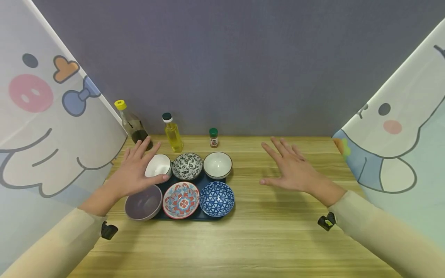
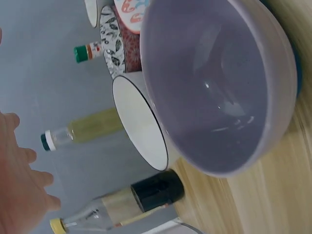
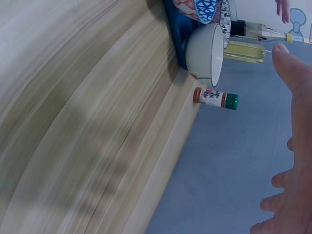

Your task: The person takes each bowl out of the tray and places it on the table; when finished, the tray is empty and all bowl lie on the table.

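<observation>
My left hand (image 1: 133, 173) is held in the air over the left end of a group of bowls, its fingers spread well apart and its thumb stretched out to the side, gripping nothing. My right hand (image 1: 290, 170) is just as widely splayed, bare and free, over the wood-grained surface (image 1: 243, 239), well apart from the bowls. The six bowls sit in two rows of three, with a dark blue tray (image 3: 176, 39) showing beneath them. In the near row, a deep, smooth purple bowl (image 1: 143, 204) with glossy highlights inside stands by my left wrist; beside it are a red-rimmed bowl (image 1: 181, 200) with a red and pale blue flower pattern and a blue bowl (image 1: 217, 199) covered in small triangles. Behind them, a white bowl (image 1: 159, 166) with a thin dark rim is partly hidden by my left hand, then come a black-and-white leaf-patterned bowl (image 1: 187, 166) and another dark-rimmed white bowl (image 1: 218, 165). Farther back stand a clear, yellow-capped bottle (image 1: 133, 125) with dark contents, a slim bottle of yellow liquid (image 1: 174, 137) and a small green-capped jar (image 1: 213, 138), all before a matte grey backdrop (image 1: 222, 69).
</observation>
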